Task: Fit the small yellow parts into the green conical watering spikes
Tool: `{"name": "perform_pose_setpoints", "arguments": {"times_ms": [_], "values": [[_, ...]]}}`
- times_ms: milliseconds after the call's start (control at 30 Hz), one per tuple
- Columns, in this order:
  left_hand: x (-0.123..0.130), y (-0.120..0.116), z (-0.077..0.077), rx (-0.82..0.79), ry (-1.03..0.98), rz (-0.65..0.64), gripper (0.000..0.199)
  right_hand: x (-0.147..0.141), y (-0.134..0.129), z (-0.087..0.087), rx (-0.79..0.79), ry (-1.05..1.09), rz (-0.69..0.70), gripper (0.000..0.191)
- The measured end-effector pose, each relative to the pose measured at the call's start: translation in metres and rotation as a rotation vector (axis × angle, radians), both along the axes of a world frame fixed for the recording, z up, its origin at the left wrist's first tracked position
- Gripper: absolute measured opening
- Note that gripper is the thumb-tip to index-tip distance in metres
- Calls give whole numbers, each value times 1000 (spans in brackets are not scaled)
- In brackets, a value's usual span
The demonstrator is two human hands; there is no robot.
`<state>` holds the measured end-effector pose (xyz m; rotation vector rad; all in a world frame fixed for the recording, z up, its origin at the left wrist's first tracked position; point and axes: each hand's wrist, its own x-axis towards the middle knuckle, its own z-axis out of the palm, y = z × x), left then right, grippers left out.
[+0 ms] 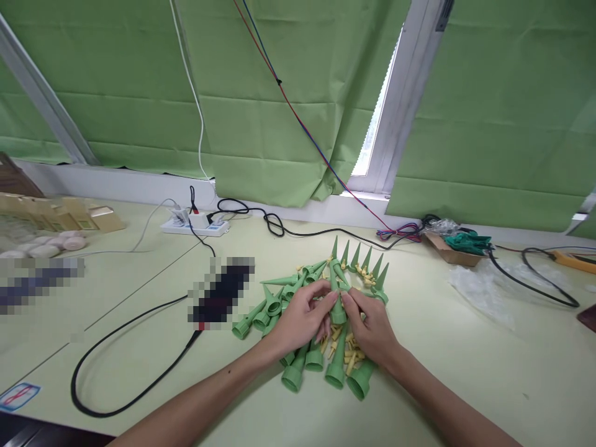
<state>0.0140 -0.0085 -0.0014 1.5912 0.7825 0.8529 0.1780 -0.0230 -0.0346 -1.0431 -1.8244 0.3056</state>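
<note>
evidently the green curtain (279, 143) is the biggest thing, hanging beyond the far edge of the pale desk (465, 385). a black cord (316, 233) winds along that far edge, and another black cable (107, 413) loops out over the desk toward its near left corner.

the pile of green cones (293, 377) lies near the middle of the desk, most with their wide open ends toward the near edge; on its far side several cones stand points up in a curved row. right of it, toward the right edge, lies a crumpled clear bag (484, 295). small cartons (106, 219) stand by the far left corner, beside pale round pieces (44, 250). an open box (454, 251) holding dark green stuff (468, 241) sits at the far edge, right of center.

the left hand (302, 313) and right hand (372, 323) meet over the pile, fingers and thumbs drawn in narrow, holding one cone (338, 315) between them, its wide end tipped toward the near edge. left of the pile lies a dark device (221, 295), pixelated; a white power strip (200, 226) is near the far edge. smallest are the yellow pegs (352, 360), scattered among the cones and near the row.
</note>
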Motion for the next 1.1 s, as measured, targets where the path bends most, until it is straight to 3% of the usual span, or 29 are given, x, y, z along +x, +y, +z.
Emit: {"name": "perform_pose_setpoints", "arguments": {"times_ms": [167,533,1100], "values": [[1,1,-1,54,28,58,39,-3,-2,0,51,-80,-5,34],[-2,2,-4,59,75,53,49,-9,-6,-2,160,-214,-4,27],[-4,4,-7,79,98,31,47,-12,-11,5,45,-241,52,21]]}}
